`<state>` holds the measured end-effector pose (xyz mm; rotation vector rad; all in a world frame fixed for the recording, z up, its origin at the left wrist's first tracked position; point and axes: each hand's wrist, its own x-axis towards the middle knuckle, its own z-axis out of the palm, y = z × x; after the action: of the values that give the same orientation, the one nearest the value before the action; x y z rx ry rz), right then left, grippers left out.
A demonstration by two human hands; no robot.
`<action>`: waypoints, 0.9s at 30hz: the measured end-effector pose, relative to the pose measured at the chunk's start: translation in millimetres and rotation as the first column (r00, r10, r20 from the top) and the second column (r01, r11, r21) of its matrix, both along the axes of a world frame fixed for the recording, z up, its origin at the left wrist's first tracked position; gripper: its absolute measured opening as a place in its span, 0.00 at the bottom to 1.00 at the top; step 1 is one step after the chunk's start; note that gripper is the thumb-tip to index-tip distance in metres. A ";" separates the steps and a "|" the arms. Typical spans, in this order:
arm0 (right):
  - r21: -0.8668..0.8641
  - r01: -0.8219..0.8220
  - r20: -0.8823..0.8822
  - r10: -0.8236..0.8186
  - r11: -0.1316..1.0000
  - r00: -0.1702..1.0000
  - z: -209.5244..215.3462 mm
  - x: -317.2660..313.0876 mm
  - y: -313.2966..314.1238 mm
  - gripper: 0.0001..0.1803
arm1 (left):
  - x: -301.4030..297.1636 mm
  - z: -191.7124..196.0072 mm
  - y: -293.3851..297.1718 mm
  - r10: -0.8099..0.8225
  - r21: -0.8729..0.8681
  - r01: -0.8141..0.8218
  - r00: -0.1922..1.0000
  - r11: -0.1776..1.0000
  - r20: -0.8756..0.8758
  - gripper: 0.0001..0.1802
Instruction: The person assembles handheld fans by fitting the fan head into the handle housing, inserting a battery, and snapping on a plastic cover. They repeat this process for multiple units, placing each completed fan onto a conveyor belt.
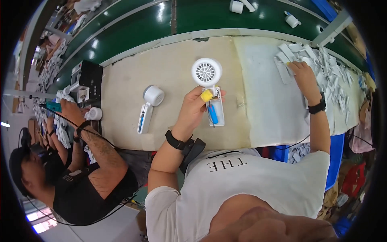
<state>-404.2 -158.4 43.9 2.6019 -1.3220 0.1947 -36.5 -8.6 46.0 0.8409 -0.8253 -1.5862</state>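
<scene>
My left hand (193, 105) is closed around the neck of a white handheld fan (206, 72), with its round grille facing up. The handle shell (219, 105) is open. Inside lie a blue cylindrical battery (213, 114) and thin wires. A yellow cover (207, 95) sits on a digit of this hand, over the neck. At the right, my right hand (303, 76) is stretched out to a heap of white plastic handle covers (328, 72). Its fingertips, one with a bit of yellow, close on a long white handle cover (282, 70) at the heap's left edge.
Another white fan (151, 99) lies left on the beige worktable (173, 68). A black box-shaped device (86, 82) stands at the table's left end. Beyond runs a green conveyor (201, 18) carrying fan parts. A co-worker (96, 177) at left holds a teal tool (53, 106). A blue bin (334, 161) sits below right.
</scene>
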 end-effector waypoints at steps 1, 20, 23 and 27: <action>-0.062 -0.031 0.032 0.033 0.998 0.999 4.4 5.0 1.2 0.28 | 0.7 0.3 1.7 0.019 0.002 -0.019 1.000 1.000 0.010 0.16; 0.444 -0.219 0.507 -0.042 0.869 0.861 -13.8 115.8 63.4 0.26 | -12.5 -23.5 -0.5 0.305 0.020 -0.307 0.935 0.951 -0.179 0.19; 0.285 -0.342 0.717 0.037 0.895 0.696 9.7 137.2 76.3 0.29 | -16.7 -27.8 -2.1 0.366 0.003 -0.371 0.915 0.929 -0.173 0.19; 0.015 -0.376 0.618 0.287 0.926 0.731 45.1 180.7 110.0 0.29 | -26.2 -26.9 2.1 0.452 -0.031 -0.460 0.882 0.888 -0.137 0.19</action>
<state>-223.5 -48.4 89.0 3.0157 -1.0126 1.1295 -62.7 -6.4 19.1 0.8100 -0.5318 -1.1737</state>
